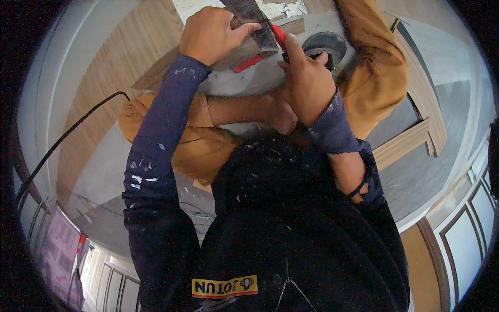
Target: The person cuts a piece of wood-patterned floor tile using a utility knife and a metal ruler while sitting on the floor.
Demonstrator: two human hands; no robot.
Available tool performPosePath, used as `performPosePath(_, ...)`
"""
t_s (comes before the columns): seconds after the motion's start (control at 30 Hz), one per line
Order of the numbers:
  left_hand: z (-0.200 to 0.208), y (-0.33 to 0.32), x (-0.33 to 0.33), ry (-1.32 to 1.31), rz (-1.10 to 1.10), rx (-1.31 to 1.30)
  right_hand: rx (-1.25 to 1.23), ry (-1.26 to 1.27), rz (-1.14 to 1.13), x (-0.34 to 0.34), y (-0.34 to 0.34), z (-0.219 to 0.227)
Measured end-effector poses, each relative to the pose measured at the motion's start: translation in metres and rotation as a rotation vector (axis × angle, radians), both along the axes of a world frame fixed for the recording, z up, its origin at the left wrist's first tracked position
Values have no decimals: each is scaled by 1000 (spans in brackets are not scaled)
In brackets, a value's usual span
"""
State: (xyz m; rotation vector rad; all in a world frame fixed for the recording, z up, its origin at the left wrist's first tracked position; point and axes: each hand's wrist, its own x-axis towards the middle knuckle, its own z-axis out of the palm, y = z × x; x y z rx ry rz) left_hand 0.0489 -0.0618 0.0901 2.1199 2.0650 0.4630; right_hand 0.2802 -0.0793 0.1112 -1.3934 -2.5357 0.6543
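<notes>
2 hands at a dark plank, the right closed around a red tool.
From the left, a black cable [78,122] curves over wood-look flooring [101,78] to near a bent knee in tan trousers [143,114]. The left hand [210,37] lies at the dark plank [248,11], which is at the top centre and slants down to the right; its thumb stretches over the plank, but the other fingers are mostly hidden, so I cannot tell whether they grip. Below the plank lies a flat red piece [247,63]. The red tool [279,36] slants along the plank's right edge, its lower end gripped in the right hand [310,78]. Just beyond is a dark round object [330,42]; far right, pale wood strips [404,144] lie on grey floor.
</notes>
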Motion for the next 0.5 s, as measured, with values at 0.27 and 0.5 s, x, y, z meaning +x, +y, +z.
performPosePath(0.27, 0, 2, -3, 30, 4, -33, -23, 46, 57, 1, 9, -4)
performPosePath(0.5, 0, 1, 1, 17, 41, -38, -50, 68, 25, -3, 7, 0)
